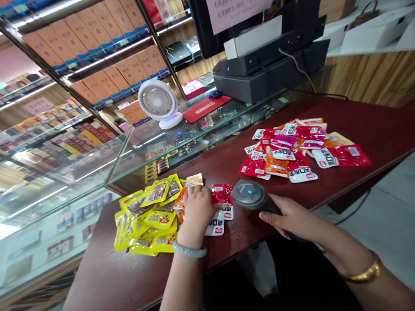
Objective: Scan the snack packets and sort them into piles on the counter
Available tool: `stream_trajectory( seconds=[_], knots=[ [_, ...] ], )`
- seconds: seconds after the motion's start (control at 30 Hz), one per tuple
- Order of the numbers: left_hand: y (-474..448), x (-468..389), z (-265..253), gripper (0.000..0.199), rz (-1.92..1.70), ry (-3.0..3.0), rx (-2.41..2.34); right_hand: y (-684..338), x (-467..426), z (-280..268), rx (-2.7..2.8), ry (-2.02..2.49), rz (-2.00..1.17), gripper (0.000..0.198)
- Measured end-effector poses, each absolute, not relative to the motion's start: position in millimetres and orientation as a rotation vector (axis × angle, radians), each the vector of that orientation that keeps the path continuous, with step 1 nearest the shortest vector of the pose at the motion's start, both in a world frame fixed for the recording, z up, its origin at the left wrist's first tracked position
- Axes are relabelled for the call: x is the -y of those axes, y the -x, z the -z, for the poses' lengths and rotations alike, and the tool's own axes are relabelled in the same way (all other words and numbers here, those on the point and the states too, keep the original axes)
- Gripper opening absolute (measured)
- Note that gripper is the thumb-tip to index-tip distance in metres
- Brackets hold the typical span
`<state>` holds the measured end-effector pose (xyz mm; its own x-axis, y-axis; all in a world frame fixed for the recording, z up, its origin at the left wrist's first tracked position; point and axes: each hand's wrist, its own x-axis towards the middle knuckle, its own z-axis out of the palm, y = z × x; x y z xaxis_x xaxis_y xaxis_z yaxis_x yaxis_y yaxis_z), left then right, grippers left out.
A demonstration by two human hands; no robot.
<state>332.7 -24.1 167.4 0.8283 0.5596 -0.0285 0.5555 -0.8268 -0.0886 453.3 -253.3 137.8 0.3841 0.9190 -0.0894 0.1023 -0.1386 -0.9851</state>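
My left hand reaches down onto a small group of snack packets, its thumb apart from the fingers. The thumb lies by a red packet; an orange packet shows beside the fingers. The fingertips are partly hidden. Just left of this hand is a pile of yellow snack packets. In my right hand is a grey barcode scanner, gripped by its handle, with a blue light on its head. Beyond the scanner lies a heap of red, orange and pink packets on the dark red table.
A glass counter runs behind the table. On it are a white fan, a red mat and a dark register machine. Shelves of orange boxes stand behind. A cable hangs at the right.
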Motion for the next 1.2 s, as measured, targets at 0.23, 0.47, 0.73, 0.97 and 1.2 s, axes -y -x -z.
stream_trajectory(
  seconds=[0.23,0.47,0.73,0.97,1.2],
  knots=[
    [-344.1,33.1,-158.3,0.024,0.101,3.013,0.829,-454.0,255.5,-137.6,0.919,1.559,-0.921,0.057],
    [-342.5,39.6,-160.4,0.021,0.238,3.004,0.76,-456.5,257.8,-137.3,0.919,1.543,-0.909,0.053],
    [-373.9,29.6,-163.8,0.026,0.593,3.42,1.214,-462.5,261.7,-138.7,0.877,1.54,-0.894,0.054],
    [-453.3,42.1,-157.9,0.042,0.625,3.447,1.245,-465.9,269.9,-140.9,0.826,1.545,-0.844,0.049],
    [-479.8,51.4,-151.8,0.07,0.349,3.538,0.974,-470.4,275.4,-135.3,0.804,1.559,-0.803,0.049]
  ],
)
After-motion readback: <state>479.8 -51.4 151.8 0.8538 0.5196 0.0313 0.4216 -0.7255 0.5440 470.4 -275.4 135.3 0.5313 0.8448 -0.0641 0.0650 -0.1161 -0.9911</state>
